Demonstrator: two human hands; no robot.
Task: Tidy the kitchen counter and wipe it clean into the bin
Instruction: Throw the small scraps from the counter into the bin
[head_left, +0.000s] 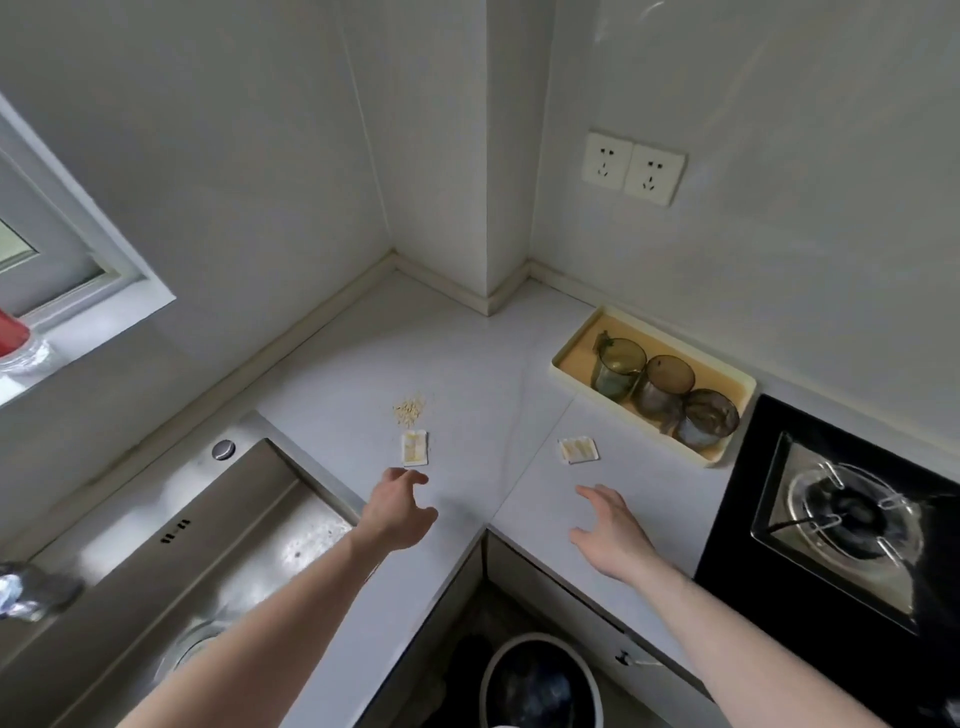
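A small heap of pale crumbs (410, 409) lies on the light grey worktop (483, 374), out in the open part of the corner between the sink and the hob. Just on the near side of the crumbs sits a small white packet (414, 448) with a yellowish middle, and a second small packet (577, 449) of the same kind lies well to its right, near the front corner of the tray. The left hand (397, 512) hovers over the worktop just short of the first packet, its fingers (410, 475) loosely curled and holding nothing; whether the fingertips touch the packet cannot be told. The right hand (613, 530) is held above the worktop a little nearer than the second packet, palm down, fingers spread and relaxed, gripping nothing. A cream tray (727, 447) stands against the right-hand wall and holds three tinted glass cups (665, 387) in a row, close together. Beyond the tray to the right is a black gas hob (852, 514) with one burner in view. To the left is a steel sink (218, 525) set into the worktop. Below the inner corner of the worktop, between the two forearms, stands a round bin (540, 680) with a pale rim and dark inside. Two white wall sockets (631, 167) sit side by side above the tray, and a window frame (78, 249) shows at the far left.
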